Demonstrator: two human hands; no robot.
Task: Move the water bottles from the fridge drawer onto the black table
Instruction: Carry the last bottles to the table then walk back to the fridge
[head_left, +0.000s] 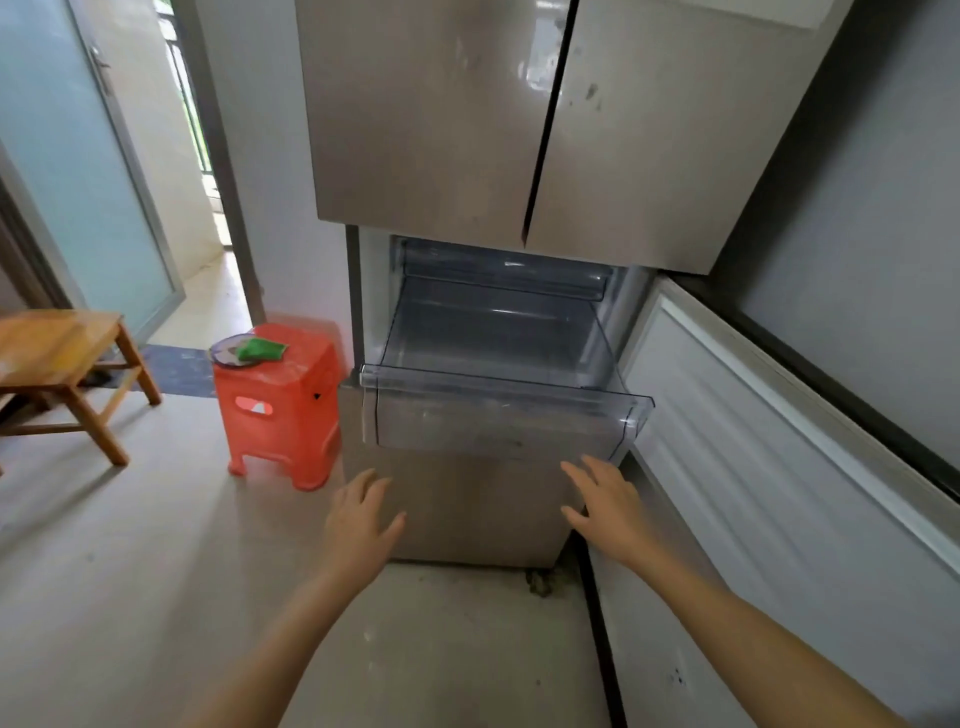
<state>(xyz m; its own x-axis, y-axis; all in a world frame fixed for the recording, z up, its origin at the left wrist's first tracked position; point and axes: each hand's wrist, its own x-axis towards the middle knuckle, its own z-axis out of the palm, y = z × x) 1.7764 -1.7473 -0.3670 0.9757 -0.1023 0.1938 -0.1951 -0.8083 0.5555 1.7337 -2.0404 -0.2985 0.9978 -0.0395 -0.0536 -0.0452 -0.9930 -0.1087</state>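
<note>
Head-down view of a clear plastic fridge drawer (498, 410), pulled well forward out of its compartment, presumably for reaching inside. Nothing to be seen through its transparent walls: no water bottles in the drawer or anywhere else in frame, so probably all carried off to the black table, itself out of view.

Just below the drawer's front edge, left hand (361, 519) and right hand (605, 506), both empty, fingers spread and relaxed, touching nothing, level with the drawer's left and right corners. Likely poised to push the drawer shut, though only a guess.

To the right of the drawer, the compartment door (753, 415) swung wide open, white inner face showing. To the left of the drawer, a red plastic stool (280, 410) bearing a plate (226, 353) and a green cloth (260, 349); farther left, a wooden stool (57, 353). Above the drawer, upper doors (431, 130) closed.
</note>
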